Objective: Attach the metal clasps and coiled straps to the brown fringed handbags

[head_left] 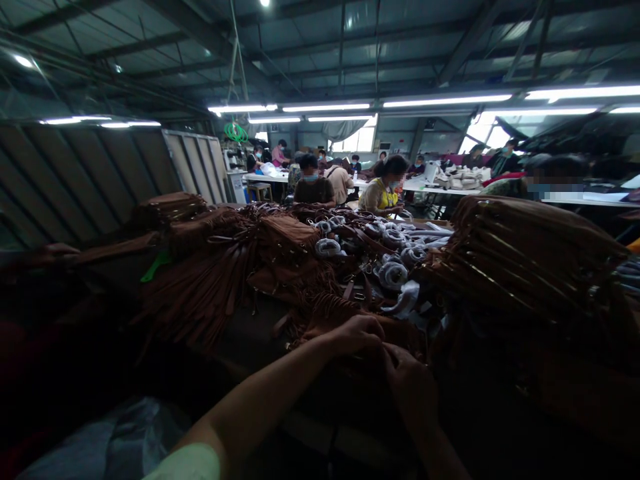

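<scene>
My left hand [357, 333] and my right hand [409, 377] meet at the near edge of a brown fringed bag [327, 323]. The fingers of both are pinched together, almost touching. What lies between the fingertips is dark and too small to make out. Just beyond my hands are brown straps with metal buckles [357, 292] and rolls of straps in white wrapping [393, 272]. More brown fringed pieces [287, 233] are heaped to the left of the straps.
A tall stack of brown bags [530, 247] with metallic edges stands on the right. A green strip [156, 265] lies among the fringe at left. Another person's hand [55, 250] shows at far left. Several people sit at white tables [425, 190] behind.
</scene>
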Tool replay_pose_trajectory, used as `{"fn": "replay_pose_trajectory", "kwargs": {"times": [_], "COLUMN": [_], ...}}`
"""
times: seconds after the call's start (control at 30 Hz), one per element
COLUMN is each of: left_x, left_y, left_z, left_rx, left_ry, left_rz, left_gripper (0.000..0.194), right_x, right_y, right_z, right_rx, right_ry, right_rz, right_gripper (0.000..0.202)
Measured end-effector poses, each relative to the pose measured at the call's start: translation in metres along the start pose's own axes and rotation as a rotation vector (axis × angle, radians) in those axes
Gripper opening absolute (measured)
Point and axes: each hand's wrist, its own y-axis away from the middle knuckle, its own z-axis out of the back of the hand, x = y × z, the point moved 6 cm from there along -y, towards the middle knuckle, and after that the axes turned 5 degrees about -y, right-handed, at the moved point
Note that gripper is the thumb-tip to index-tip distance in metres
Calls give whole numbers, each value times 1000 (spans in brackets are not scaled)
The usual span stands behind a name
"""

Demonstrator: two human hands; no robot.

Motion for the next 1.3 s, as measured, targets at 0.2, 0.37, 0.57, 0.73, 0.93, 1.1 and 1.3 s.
{"fn": "replay_pose_trajectory", "kwargs": {"times": [0.2, 0.37, 0.57, 0.73, 0.93, 1.1, 1.3], "left_x": [-18, -5, -4, -49, -40, -25, -48], "left_y": [-56, -97, -105, -62, 55, 95, 54], "left_z": [161, 221, 216, 191, 120, 87, 33], "left_rx": [-550, -572, -518, -511, -294, -325, -281], "left_ry": [-1013, -1178, -1297, -1367, -1270, -1108, -996], "left_rz": [213, 283, 219, 19, -89, 20, -61], "left_gripper": [23, 27, 15, 21, 20, 26, 13], "right_x": [-12, -18, -16, -12, -5, 5, 6], "right_y": [1, 4, 6, 6, 8, 10, 7], "right_z": [-3, -6, -8, -7, -5, -5, -3], "right_rx": [-26, -53, 6, 22, 71, 90, 121], "right_ry": [63, 147, 201, 182, 148, 131, 120], "right_rz": [6, 28, 18, 43, -36, -4, -74], "right_gripper": [31, 33, 37, 38, 36, 30, 30]}}
